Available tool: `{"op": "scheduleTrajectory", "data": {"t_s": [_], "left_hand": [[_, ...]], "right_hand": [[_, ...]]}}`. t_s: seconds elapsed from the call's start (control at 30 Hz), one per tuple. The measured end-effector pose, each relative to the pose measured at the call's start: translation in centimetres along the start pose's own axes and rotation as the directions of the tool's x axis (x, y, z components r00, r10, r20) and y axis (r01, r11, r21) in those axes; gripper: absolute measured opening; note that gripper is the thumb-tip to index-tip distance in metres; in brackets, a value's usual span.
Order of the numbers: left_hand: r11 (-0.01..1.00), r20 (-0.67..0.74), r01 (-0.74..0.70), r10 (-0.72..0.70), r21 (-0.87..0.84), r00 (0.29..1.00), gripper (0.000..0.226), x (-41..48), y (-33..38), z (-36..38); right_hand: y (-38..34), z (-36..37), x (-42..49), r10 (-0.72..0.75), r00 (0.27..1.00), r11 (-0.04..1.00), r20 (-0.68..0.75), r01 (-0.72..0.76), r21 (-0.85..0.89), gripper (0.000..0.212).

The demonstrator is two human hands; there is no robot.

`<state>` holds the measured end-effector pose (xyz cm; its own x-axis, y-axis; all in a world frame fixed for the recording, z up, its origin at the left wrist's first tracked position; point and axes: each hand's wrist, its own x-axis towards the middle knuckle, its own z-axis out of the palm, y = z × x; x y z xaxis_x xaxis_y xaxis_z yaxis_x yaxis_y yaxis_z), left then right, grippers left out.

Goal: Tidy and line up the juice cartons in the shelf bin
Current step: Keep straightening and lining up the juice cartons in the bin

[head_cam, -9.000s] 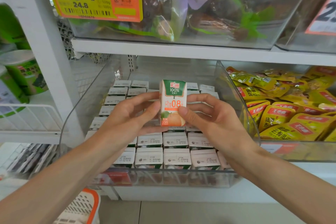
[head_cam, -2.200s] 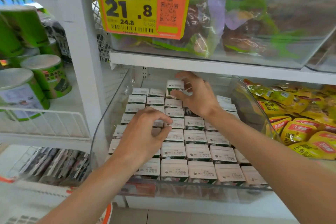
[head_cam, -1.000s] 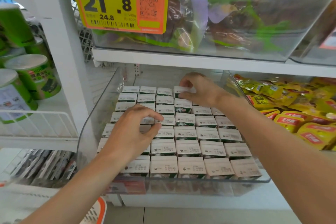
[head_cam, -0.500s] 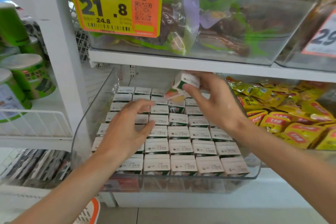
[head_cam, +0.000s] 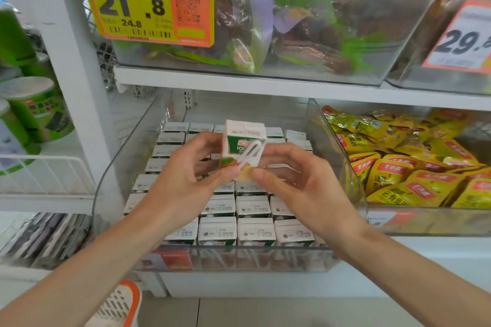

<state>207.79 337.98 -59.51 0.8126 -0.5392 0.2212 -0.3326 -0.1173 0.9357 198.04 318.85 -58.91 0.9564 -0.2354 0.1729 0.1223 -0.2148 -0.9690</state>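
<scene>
Pinching one juice carton (head_cam: pixel 243 141) upright between left hand (head_cam: pixel 183 186) and right hand (head_cam: pixel 303 186), above packed rows (head_cam: pixel 253 231) in the shelf bin (head_cam: pixel 265 249).

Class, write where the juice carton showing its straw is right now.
In the head view's centre, the juice carton is held between the left hand and right hand, raised above the rows of cartons in the clear bin.

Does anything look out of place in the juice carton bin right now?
One juice carton is out of line: the left hand and right hand hold it above the bin, its straw facing the camera. The other cartons stand in rows.
</scene>
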Motion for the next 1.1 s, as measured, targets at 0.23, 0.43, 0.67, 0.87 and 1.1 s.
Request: {"op": "scheduleTrajectory", "data": {"t_s": [0.23,0.43,0.67,0.87,1.1], "left_hand": [[0.998,0.073,0.047,-0.044,-0.047,0.996,0.042,-0.3,-0.4,0.3],[0.992,0.103,0.066,-0.055,-0.108,0.993,0.040,-0.2,-0.7,0.3],[0.979,0.102,0.083,-0.065,-0.187,0.993,0.039,-0.1,-0.4,0.4],[0.943,0.089,0.117,-0.094,-0.311,0.992,0.033,0.0,-0.2,0.7],[0.906,0.240,0.227,-0.146,-0.357,0.960,0.037,-0.2,-0.4,0.9]], "right_hand": [[0.9,0.0,0.4,0.027,0.999,0.998,-0.027,-0.029,-0.053,0.027],[1.4,0.1,0.6,0.031,0.999,0.998,-0.028,-0.032,-0.058,0.029],[1.4,-0.2,0.4,0.053,0.998,0.998,-0.045,-0.054,-0.019,0.025],[0.8,-0.3,0.6,0.151,0.988,0.980,-0.030,-0.146,0.138,0.019],[0.3,0.1,0.7,0.122,0.992,0.987,0.013,-0.123,0.104,0.030]]}}
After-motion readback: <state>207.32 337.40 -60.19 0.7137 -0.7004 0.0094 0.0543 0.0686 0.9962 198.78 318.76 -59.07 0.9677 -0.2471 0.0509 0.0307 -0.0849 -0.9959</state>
